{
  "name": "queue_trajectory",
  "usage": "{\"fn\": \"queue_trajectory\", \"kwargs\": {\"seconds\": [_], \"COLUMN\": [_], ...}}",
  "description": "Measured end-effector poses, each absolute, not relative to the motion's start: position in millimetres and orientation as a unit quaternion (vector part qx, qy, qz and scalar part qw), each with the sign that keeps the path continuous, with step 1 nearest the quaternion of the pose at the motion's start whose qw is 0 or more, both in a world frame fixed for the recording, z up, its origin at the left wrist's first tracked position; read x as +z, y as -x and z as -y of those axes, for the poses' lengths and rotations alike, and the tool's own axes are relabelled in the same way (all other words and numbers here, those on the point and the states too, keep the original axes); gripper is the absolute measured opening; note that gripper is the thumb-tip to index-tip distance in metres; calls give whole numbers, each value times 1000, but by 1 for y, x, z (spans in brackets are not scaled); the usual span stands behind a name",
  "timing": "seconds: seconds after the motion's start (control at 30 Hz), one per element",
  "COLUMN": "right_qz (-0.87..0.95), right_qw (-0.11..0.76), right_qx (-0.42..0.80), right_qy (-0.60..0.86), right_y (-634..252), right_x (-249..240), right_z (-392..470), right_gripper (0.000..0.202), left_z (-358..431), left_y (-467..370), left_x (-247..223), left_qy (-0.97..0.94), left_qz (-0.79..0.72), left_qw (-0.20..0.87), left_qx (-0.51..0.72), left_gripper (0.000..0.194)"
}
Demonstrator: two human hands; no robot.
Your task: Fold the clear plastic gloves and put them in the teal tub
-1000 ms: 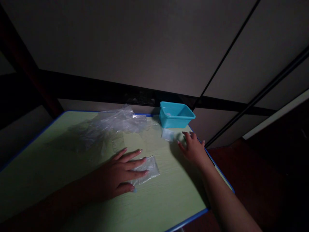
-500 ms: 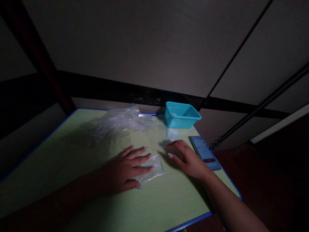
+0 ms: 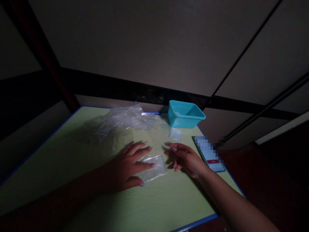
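On the pale green table, a folded clear plastic bag lies flat. My left hand rests spread over its left part, fingers apart and pressing on it. Just right of the bag hovers my right hand, turned on its side with the fingers loosely curved and apart, and nothing shows in them. Beyond that hand is a small whitish packet. A heap of crumpled clear plastic bags spreads across the far left of the table.
A turquoise plastic basket stands at the far right corner, with something small and pale inside. Along the right edge lies a phone, its screen lit and partly blurred out. Cabinet panels rise behind the table, which has a blue rim.
My right hand has turned from palm-down onto its side, its lower fingers now showing. My left hand stays on the plastic bag, fingers slightly shifted. The whole view has moved a little.
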State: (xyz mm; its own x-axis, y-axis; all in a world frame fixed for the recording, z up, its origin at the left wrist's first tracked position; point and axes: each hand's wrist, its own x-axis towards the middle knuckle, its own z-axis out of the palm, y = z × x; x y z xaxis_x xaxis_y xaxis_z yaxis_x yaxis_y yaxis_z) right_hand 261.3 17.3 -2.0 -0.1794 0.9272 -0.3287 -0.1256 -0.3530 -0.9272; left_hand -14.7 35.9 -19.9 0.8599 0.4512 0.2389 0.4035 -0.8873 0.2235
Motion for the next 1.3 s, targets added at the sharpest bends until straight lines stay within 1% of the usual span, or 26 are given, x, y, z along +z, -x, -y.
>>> {"fn": "queue_trajectory", "kwargs": {"seconds": [0.23,0.4,0.6,0.83,0.93,1.13,1.3], "right_qz": [383,389,442,550,582,624,618], "right_qw": [395,372,333,314,289,204,197], "right_qx": [688,698,703,655,649,642,646], "right_qy": [473,472,447,412,397,395,402], "right_y": [-261,-259,-258,-260,-259,-256,-259], "right_x": [-3,-5,-3,-3,-6,-5,-5], "right_z": [-15,-14,-12,-11,-11,-8,-10], "right_gripper": [33,34,51,37,32,44,51], "left_z": [-36,-34,-35,-34,-34,-36,-36], "left_y": [14,14,17,17,17,17,13], "left_x": [-22,-20,-21,-19,-19,-21,-21], "left_qy": [-958,-960,-961,-956,-955,-955,-957], "left_qz": [-226,-236,-232,-238,-237,-240,-246], "left_qw": [90,81,83,106,109,99,80], "left_qx": [155,128,127,131,142,141,127], "left_gripper": [55,53,57,55,56,57,56]}}
